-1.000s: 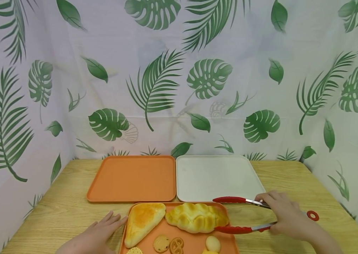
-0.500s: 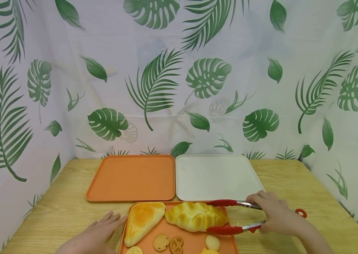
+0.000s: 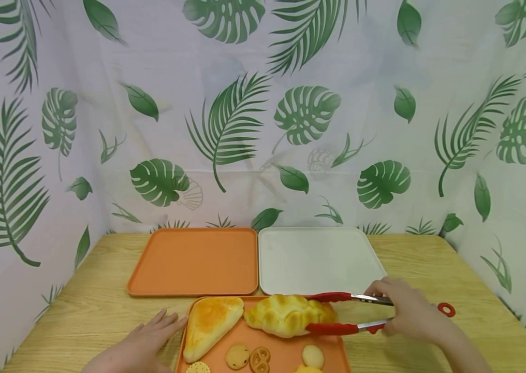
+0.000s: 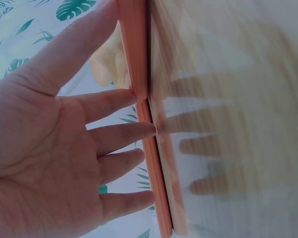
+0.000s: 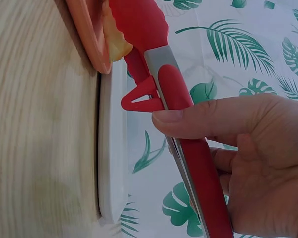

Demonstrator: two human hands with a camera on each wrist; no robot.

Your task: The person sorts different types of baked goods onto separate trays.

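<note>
My right hand (image 3: 414,313) grips a pair of red and metal tongs (image 3: 333,329). In the right wrist view, the thumb presses along one red handle. The red tips sit on both sides of the right end of a golden braided bread (image 3: 281,315), at the back of the near orange tray (image 3: 263,344). My left hand (image 3: 139,347) lies at that tray's left side, fingers straight and spread. The left wrist view shows its thumb and fingertips at the orange rim (image 4: 134,49). A triangular bread (image 3: 212,326) rests on the tray's left.
Behind stand another orange tray (image 3: 198,261) and a white tray (image 3: 319,261), side by side. A round cookie (image 3: 237,357), a pretzel (image 3: 260,359), a pale cracker (image 3: 198,368) and an egg-shaped piece (image 3: 312,356) lie on the near tray. A leaf-print curtain (image 3: 244,129) encloses the wooden table.
The tongs have moved left over the braided bread's right end, and their tips have drawn closer together. The bread has shifted up slightly in the head view. My left hand stays put.
</note>
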